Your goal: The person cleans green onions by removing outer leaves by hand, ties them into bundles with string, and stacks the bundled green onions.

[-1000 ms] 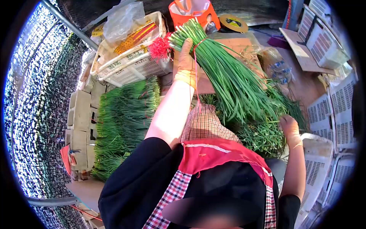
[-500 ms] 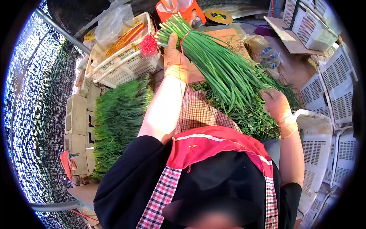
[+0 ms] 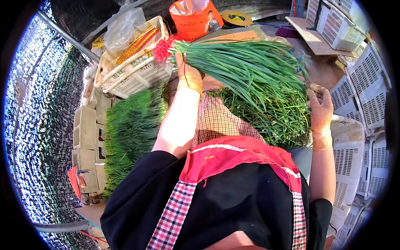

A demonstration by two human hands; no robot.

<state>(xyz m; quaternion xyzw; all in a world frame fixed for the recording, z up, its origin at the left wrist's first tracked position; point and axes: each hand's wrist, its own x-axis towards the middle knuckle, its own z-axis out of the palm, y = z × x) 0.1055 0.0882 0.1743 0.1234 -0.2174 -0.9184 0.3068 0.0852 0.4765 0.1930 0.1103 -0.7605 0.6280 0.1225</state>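
A bundle of garlic chives (image 3: pixel 246 62) lies across the front of me, pale stem ends at the left and green leaves fanning right. My left hand (image 3: pixel 189 75), in a thin glove, is closed around its stem end, by a dark red tie. Beside the leaf tips, my right hand (image 3: pixel 321 107), also gloved, has its fingers curled together; what they pinch, if anything, is too small to make out. Under the bundle spreads a heap of loose green leaves (image 3: pixel 279 121). A red clump of ties (image 3: pixel 162 50) sits just left of the stem ends.
Several bundled chives (image 3: pixel 135 129) are stacked on the left beside concrete blocks (image 3: pixel 85 129). A white crate (image 3: pixel 141 73) with bags stands behind them. At the back are an orange bag (image 3: pixel 193 23) and a tape roll (image 3: pixel 236 18). White crates (image 3: pixel 348 154) line the right side.
The bundle has swung from sloping down-right to nearly level, its leaves fanned wider. My right hand has moved right, past the leaf tips. My left hand keeps its hold, shifted slightly left and down.
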